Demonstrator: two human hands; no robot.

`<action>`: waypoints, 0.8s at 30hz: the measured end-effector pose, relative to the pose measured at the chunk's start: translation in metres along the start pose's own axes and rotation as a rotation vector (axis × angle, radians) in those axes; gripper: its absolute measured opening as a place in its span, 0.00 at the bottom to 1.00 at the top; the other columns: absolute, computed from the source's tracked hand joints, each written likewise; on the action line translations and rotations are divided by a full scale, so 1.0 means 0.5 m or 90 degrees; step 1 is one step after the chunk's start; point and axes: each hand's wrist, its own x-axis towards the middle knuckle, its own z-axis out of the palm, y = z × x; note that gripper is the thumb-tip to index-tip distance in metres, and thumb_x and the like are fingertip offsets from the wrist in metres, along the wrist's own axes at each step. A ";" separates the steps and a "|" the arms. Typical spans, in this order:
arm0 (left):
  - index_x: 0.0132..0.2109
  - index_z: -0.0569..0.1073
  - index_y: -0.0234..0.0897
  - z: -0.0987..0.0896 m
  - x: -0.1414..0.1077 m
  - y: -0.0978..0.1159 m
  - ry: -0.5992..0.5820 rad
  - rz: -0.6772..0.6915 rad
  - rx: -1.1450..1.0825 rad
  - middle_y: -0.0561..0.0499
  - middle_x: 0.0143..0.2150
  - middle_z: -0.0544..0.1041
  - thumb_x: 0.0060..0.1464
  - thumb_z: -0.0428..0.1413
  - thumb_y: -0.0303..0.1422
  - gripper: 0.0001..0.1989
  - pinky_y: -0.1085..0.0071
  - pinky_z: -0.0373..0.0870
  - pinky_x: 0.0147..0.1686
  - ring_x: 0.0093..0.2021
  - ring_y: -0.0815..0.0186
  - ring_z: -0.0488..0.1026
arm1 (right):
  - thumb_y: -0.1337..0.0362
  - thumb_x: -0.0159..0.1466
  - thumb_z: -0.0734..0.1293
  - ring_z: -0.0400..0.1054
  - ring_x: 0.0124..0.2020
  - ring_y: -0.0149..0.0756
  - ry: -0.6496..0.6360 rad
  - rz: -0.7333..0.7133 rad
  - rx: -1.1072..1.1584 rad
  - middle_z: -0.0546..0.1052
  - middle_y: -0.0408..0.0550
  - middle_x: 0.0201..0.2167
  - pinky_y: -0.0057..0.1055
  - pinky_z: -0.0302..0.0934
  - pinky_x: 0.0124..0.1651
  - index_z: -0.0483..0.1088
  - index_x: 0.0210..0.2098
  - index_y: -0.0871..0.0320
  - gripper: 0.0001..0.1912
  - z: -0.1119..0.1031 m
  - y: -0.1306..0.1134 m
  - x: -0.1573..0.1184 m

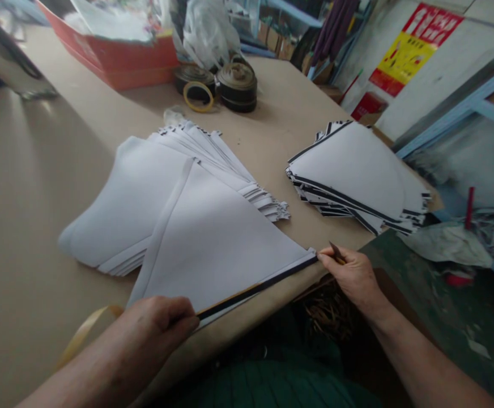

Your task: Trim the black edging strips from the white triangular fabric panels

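A wide tan bench (51, 215) fills most of the view, with a red and yellow poster (412, 51) on the wall beyond it and a red cardboard box (132, 62) at its far edge. A clear plastic bag (208, 34) stands just behind two dark tape rolls (237, 86), and a thin yellow tape ring (198, 96) leans against the left roll.

Two piles of white fan-shaped sheets lie on the bench. The left pile (123, 198) is spread out in a fan, and the right pile (353, 170) is neater, its sheets edged in black. A single white sheet (213, 238) lies on top of the left pile and reaches the near bench edge.

A black strip (255, 292) runs along that sheet's near edge. The left hand (157, 328) is closed around the strip's nearer end, with a tan ribbon (88, 334) curling out on the bench beside it. The right hand (353, 277) pinches the far end between finger and thumb, and a small brown tip (336, 253) pokes out there.
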 end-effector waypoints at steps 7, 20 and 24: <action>0.21 0.69 0.38 0.007 0.004 -0.011 0.049 -0.019 0.068 0.54 0.19 0.65 0.51 0.46 0.41 0.17 0.74 0.52 0.25 0.24 0.67 0.62 | 0.62 0.59 0.65 0.70 0.33 0.37 -0.047 -0.069 -0.043 0.76 0.47 0.28 0.30 0.61 0.38 0.74 0.29 0.60 0.09 0.015 0.002 0.012; 0.24 0.73 0.37 0.017 0.014 -0.022 -0.017 -0.014 0.051 0.51 0.22 0.71 0.51 0.46 0.42 0.18 0.74 0.55 0.24 0.25 0.66 0.64 | 0.60 0.57 0.62 0.63 0.27 0.32 -0.068 -0.017 -0.116 0.68 0.41 0.21 0.26 0.55 0.32 0.69 0.23 0.60 0.11 0.005 -0.009 0.018; 0.22 0.70 0.37 0.017 0.016 -0.017 -0.030 -0.006 0.031 0.53 0.20 0.67 0.49 0.46 0.42 0.17 0.74 0.54 0.24 0.24 0.67 0.61 | 0.58 0.57 0.62 0.59 0.24 0.30 -0.113 0.011 -0.133 0.64 0.40 0.19 0.26 0.52 0.28 0.66 0.23 0.59 0.12 -0.005 -0.011 0.030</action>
